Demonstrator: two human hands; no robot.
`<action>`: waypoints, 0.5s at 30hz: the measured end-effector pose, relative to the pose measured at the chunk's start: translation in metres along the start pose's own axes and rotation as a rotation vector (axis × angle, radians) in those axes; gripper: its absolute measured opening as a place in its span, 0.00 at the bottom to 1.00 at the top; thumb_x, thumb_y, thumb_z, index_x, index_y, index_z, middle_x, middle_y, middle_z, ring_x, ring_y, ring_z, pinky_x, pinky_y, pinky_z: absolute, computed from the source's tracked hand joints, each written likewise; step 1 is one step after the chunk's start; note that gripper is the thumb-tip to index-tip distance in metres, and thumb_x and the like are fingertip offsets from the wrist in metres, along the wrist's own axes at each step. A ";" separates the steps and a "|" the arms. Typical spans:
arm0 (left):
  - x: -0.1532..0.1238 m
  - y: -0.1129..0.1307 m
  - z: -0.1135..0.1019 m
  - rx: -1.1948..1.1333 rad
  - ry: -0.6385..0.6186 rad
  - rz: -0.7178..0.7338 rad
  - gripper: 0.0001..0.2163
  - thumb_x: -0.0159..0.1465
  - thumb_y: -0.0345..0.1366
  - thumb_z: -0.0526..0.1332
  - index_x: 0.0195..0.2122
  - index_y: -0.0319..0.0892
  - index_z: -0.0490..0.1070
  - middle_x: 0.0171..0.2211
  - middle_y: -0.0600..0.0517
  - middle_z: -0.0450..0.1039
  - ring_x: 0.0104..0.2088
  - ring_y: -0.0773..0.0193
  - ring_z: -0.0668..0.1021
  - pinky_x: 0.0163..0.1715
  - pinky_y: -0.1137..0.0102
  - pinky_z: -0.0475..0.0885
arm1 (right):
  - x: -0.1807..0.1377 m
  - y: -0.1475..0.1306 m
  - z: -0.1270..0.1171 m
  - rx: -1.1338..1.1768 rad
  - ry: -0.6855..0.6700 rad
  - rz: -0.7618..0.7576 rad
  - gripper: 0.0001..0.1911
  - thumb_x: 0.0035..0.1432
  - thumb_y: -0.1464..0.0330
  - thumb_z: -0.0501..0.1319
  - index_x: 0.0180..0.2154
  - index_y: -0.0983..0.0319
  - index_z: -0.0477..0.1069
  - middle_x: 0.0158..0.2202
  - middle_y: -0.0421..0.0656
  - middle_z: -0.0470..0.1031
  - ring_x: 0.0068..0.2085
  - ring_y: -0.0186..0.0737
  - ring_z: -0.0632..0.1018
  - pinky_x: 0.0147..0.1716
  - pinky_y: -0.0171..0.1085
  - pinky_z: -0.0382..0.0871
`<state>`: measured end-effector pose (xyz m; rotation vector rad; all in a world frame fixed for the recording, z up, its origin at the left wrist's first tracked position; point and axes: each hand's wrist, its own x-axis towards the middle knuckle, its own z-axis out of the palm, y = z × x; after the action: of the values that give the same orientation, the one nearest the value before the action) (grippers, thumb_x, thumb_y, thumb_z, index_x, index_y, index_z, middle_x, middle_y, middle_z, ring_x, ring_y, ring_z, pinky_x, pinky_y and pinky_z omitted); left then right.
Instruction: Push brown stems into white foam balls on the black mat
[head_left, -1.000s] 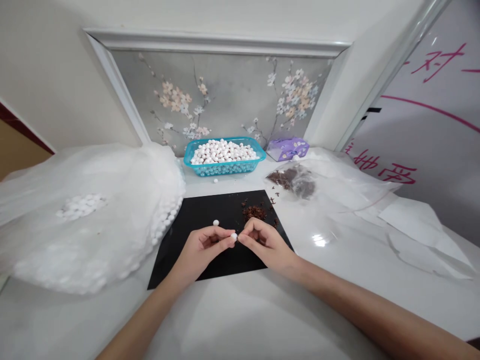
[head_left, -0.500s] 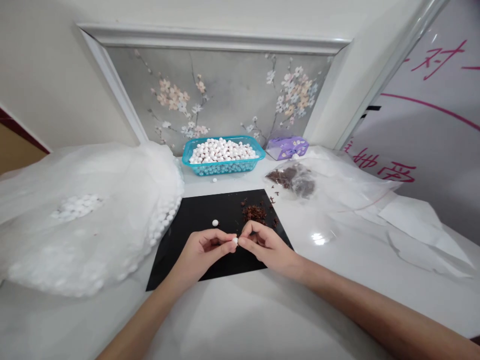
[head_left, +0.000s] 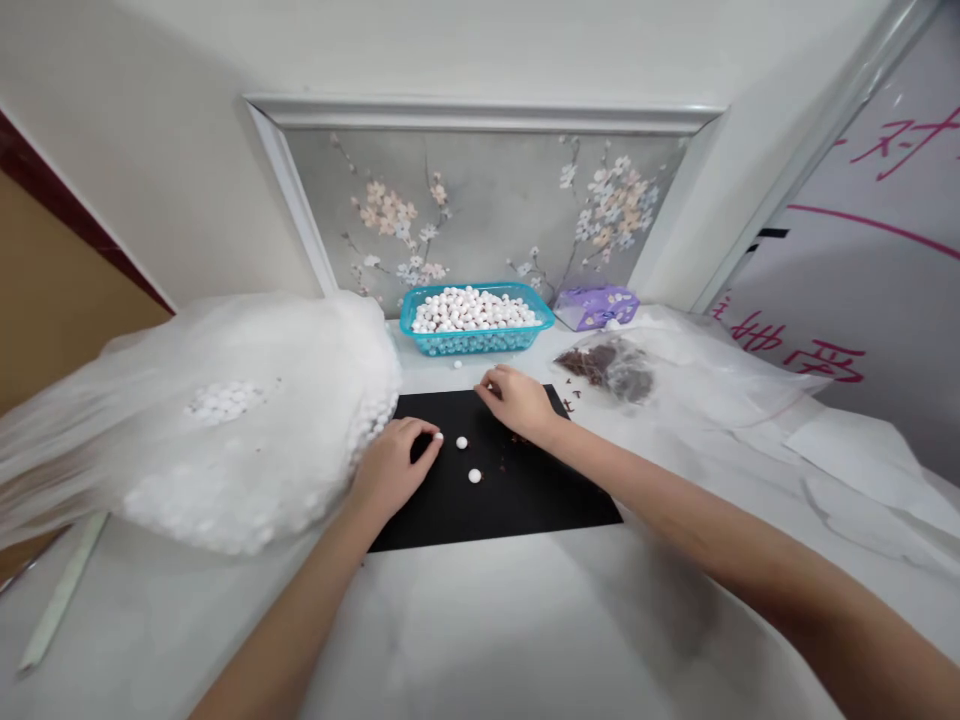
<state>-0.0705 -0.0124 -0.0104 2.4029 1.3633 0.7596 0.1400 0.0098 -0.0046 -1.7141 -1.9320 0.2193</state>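
A black mat (head_left: 517, 505) lies on the white table. My left hand (head_left: 394, 468) rests on the mat's left edge beside the big bag, fingers curled, with a small white ball (head_left: 439, 437) pinched at its fingertips. Two more white balls (head_left: 461, 442) (head_left: 474, 476) lie loose on the mat just right of it. My right hand (head_left: 517, 402) is at the mat's far edge, its bent fingers pressed down together over the heap of brown crumbs, which it mostly hides. What those fingers hold is hidden.
A teal basket (head_left: 540, 328) heaped with white balls stands at the back, a stray ball (head_left: 457, 365) before it. A purple tissue pack (head_left: 596, 305) and a clear bag of brown bits (head_left: 611, 362) lie right. A big plastic bag of white balls (head_left: 225, 430) fills the left.
My hands have parted: the right reached away to the brown heap, the left moved left toward the bag. One more white ball now lies on the mat. The view swung left.
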 end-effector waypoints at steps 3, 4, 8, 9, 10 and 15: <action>-0.002 0.002 0.003 0.000 -0.022 0.062 0.07 0.61 0.37 0.54 0.36 0.43 0.70 0.38 0.50 0.73 0.42 0.58 0.74 0.45 0.62 0.68 | 0.046 -0.002 0.018 -0.062 -0.005 0.092 0.11 0.55 0.63 0.59 0.36 0.64 0.71 0.39 0.50 0.74 0.42 0.46 0.74 0.37 0.38 0.64; -0.003 0.002 0.003 0.001 -0.027 0.081 0.08 0.61 0.36 0.54 0.37 0.43 0.70 0.39 0.50 0.73 0.42 0.58 0.73 0.45 0.63 0.68 | 0.057 -0.003 0.024 -0.072 -0.014 0.117 0.13 0.54 0.62 0.60 0.36 0.65 0.72 0.39 0.51 0.74 0.42 0.47 0.74 0.38 0.39 0.64; -0.006 0.005 0.002 0.003 -0.067 0.155 0.09 0.62 0.35 0.52 0.38 0.44 0.71 0.40 0.50 0.73 0.42 0.60 0.74 0.43 0.65 0.68 | 0.080 -0.009 0.037 -0.054 -0.046 0.122 0.10 0.55 0.66 0.60 0.37 0.66 0.72 0.37 0.47 0.74 0.39 0.41 0.74 0.38 0.40 0.66; -0.006 0.006 0.002 -0.004 -0.078 0.173 0.10 0.62 0.34 0.52 0.39 0.44 0.71 0.40 0.51 0.73 0.42 0.60 0.74 0.43 0.65 0.68 | 0.079 -0.010 0.036 -0.036 -0.044 0.098 0.09 0.56 0.67 0.59 0.37 0.65 0.72 0.36 0.46 0.74 0.38 0.40 0.74 0.38 0.39 0.65; -0.006 0.007 0.002 -0.021 -0.082 0.182 0.10 0.62 0.35 0.52 0.40 0.45 0.72 0.40 0.51 0.73 0.42 0.60 0.74 0.43 0.66 0.68 | 0.076 -0.012 0.034 -0.014 -0.035 0.068 0.08 0.56 0.68 0.58 0.37 0.64 0.72 0.35 0.45 0.74 0.38 0.39 0.74 0.38 0.37 0.65; -0.003 0.018 0.004 -0.414 0.051 -0.045 0.15 0.64 0.41 0.52 0.49 0.42 0.68 0.42 0.48 0.73 0.40 0.62 0.76 0.42 0.67 0.70 | 0.018 -0.023 0.012 0.125 0.003 -0.138 0.12 0.57 0.66 0.58 0.43 0.60 0.73 0.31 0.39 0.69 0.33 0.33 0.71 0.34 0.31 0.63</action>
<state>-0.0568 -0.0242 -0.0057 2.0365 1.1388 0.9870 0.1132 0.0258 0.0014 -1.4939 -1.9814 0.2801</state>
